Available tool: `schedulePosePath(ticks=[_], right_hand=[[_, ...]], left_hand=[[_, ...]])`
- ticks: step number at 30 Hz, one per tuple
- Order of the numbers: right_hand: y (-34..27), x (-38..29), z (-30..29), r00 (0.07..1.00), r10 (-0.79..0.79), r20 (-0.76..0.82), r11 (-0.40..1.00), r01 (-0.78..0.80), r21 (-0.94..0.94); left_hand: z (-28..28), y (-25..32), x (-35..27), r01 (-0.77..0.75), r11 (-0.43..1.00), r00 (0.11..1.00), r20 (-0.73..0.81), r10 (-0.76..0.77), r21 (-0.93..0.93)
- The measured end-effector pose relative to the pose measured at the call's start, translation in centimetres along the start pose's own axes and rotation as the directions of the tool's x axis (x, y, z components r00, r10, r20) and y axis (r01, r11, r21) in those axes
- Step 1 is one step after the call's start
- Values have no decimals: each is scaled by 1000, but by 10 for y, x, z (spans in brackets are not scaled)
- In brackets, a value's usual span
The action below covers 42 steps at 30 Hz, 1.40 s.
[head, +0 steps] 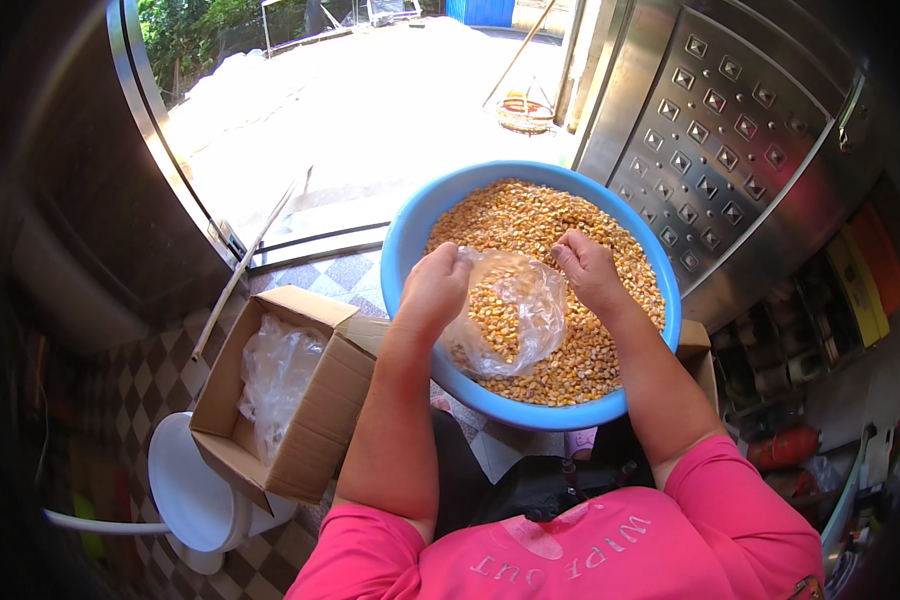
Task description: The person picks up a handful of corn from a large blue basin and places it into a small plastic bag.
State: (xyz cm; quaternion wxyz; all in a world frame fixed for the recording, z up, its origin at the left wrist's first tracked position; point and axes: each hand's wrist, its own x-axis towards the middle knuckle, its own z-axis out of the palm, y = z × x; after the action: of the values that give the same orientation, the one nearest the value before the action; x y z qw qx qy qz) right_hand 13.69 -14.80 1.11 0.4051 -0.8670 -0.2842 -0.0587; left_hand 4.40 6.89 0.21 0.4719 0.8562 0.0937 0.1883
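A wide blue plastic basin (405,225) full of dried yellow corn kernels (517,199) stands before me. My left hand (436,283) grips the edge of a clear plastic bag (536,330) over the left part of the basin. Corn shows in or through the bag. On the bag's right, my right hand (591,271) is held above the kernels with its fingers drawn together. Whether those fingertips pinch the bag's edge, a kernel or nothing is not clear.
To the left, an open cardboard box (322,405) holds clear plastic bags (279,367), beside a white bucket (195,480). A pale stick (244,266) leans near the doorway. Right of the basin is a studded metal door (709,142). Outside sits a wicker basket (526,116).
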Motion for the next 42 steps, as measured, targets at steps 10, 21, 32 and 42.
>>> schedulePosePath(ticks=[10,21,32,42], right_hand=[[-52,-7,42,924,-347,160,935,328,131],[-33,-8,28,954,-276,116,961,273,41],[23,-8,8,863,186,469,920,15,-392],[0,-10,8,899,209,386,937,-71,-341]], left_hand=[[-6,8,1,86,994,989,114,-93,65],[-4,4,1,84,995,990,113,-89,47],[-5,8,1,90,996,989,118,-92,25],[-7,5,0,103,994,988,116,-106,27]])
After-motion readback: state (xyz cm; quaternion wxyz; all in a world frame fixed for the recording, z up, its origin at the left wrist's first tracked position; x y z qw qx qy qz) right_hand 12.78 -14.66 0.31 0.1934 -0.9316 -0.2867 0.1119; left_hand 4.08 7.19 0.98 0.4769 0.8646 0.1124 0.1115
